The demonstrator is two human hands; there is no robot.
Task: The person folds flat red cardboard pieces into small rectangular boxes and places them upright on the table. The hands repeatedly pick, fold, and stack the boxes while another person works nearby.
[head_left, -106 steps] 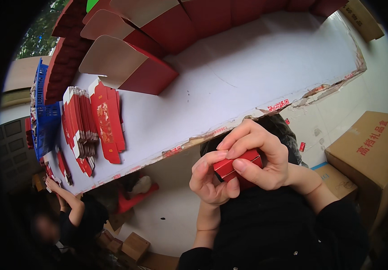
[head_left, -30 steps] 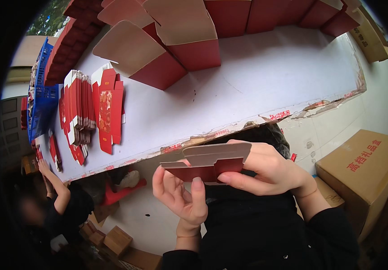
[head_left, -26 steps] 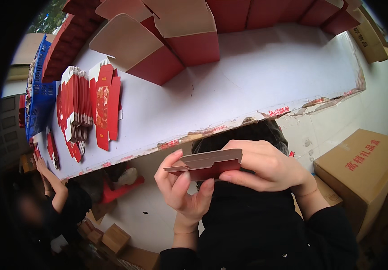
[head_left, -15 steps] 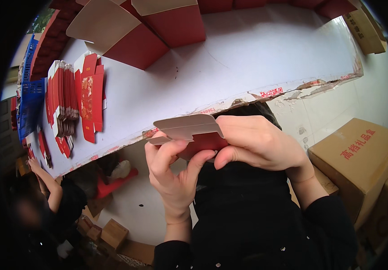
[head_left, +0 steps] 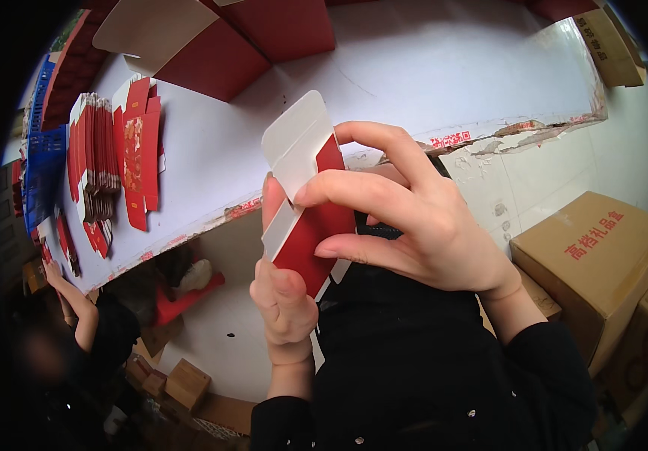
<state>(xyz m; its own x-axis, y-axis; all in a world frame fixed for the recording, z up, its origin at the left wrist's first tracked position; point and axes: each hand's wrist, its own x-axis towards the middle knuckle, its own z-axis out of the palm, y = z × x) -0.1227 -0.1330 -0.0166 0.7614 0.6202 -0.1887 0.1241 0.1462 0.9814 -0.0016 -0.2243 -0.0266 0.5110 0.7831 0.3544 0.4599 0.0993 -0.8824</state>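
Between my two hands, in front of the table's near edge, is a small red carton [head_left: 316, 239] with pale inner flaps standing out at its upper end. The largest flap points up and away from me; a narrower one lies along the left side. My left hand [head_left: 286, 301] is closed around the carton's lower left side, with some fingers hidden behind it. From the right, my right hand [head_left: 429, 225] grips it, thumb on the red face and index fingertip at the base of the flaps.
On the white table [head_left: 414, 75] lie a stack of flat red cartons [head_left: 97, 150] and a flat patterned carton [head_left: 139, 158]. Large red boxes [head_left: 218, 60] stand beyond. A blue basket [head_left: 44, 173] is at left, near another person's arm [head_left: 75, 301]. A brown cardboard box [head_left: 594, 255] sits at right.
The carton has tilted, its flapped end swinging up and its long side coming into view. My left hand has moved lower on it, and my right fingers have spread across its face.
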